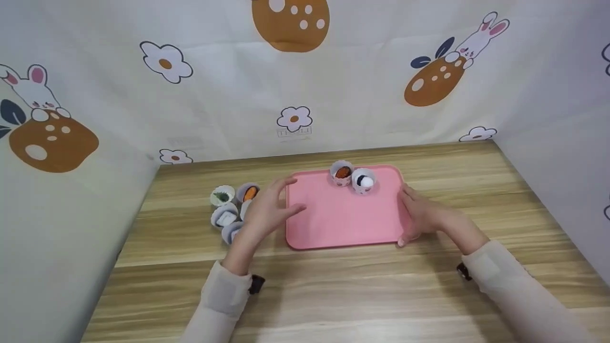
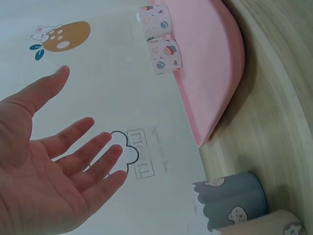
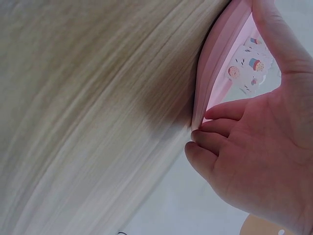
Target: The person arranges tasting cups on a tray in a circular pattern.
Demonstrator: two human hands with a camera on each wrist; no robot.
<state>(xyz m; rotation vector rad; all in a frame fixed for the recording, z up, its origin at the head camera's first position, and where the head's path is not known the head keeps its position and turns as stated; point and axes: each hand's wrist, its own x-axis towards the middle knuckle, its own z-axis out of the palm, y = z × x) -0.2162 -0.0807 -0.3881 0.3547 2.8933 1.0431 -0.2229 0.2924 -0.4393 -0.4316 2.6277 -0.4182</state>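
A pink tray (image 1: pixel 333 224) lies on the wooden table. Two patterned paper cups stand at its far side: one cup (image 1: pixel 342 174) has a reddish-orange piece inside, the other (image 1: pixel 364 181) a white piece with a dark band. My right hand (image 1: pixel 421 214) rests against the tray's right edge, with fingertips on its side and thumb spread away from them. Over the tray's left edge hovers my left hand (image 1: pixel 268 207), fingers spread, holding nothing; the left wrist view shows its palm (image 2: pixel 49 181) bare. It partly hides the grouped cups at left.
Left of the tray stand several small cups, among them one with a green piece (image 1: pixel 222 196), one with an orange piece (image 1: pixel 249 193) and one with a white piece (image 1: pixel 225 216). Printed curtain walls (image 1: pixel 228 95) enclose the table (image 1: pixel 343 295) at back and sides.
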